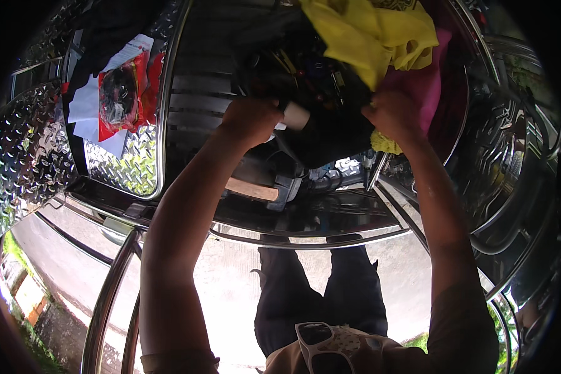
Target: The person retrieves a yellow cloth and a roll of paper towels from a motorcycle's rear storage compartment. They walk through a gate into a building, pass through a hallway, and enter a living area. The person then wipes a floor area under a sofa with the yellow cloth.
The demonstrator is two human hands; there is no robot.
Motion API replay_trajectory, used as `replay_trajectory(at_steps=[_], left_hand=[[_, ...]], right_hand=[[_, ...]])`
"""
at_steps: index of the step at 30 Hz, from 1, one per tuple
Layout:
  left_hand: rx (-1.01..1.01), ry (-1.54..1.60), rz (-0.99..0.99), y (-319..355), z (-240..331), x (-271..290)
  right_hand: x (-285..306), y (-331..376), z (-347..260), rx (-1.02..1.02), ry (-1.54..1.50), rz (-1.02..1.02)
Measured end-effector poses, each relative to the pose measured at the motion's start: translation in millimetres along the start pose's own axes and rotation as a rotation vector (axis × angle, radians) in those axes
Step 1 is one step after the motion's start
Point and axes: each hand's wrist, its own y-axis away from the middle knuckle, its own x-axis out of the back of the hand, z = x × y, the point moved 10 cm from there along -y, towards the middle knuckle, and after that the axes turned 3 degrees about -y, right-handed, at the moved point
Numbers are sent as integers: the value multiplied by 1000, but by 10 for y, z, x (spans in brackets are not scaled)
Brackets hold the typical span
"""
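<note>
A black bag (336, 128) lies wide at its mouth in front of me, with several small tools (318, 75) in its dark inside. My left hand (252, 119) is closed on the bag's left edge, its fingers curled. Right beside those fingers is a pale beige cylinder (296, 116), like a small roll; whether the hand also touches it I cannot tell. On the opposite side my right hand (393, 115) is closed on the bag's right edge. A yellow cloth (380, 37) drapes over the far right, and yellow knobbly fabric (385, 143) shows under my right hand.
Below the bag lie a wooden handle (252, 188) and a dark tool head (287, 190). Pink cloth (427, 87) hangs at the right. A red packet (121, 100) rests on papers at the left, on diamond-plate metal (34, 156). A shiny metal rail (311, 245) runs along the near edge.
</note>
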Motion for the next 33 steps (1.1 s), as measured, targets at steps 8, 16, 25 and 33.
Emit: replay_trajectory(at_steps=[8, 16, 25, 33], left_hand=[[109, 225, 120, 217, 239, 19], [-45, 135, 354, -410, 719, 326], [1347, 1113, 740, -166, 346, -1178], [1222, 1578, 398, -31, -47, -2218]], right_hand=[[-84, 205, 274, -134, -167, 69], [-164, 121, 164, -21, -303, -24], [-388, 227, 214, -8, -406, -71], [-520, 249, -330, 163, -533, -36]])
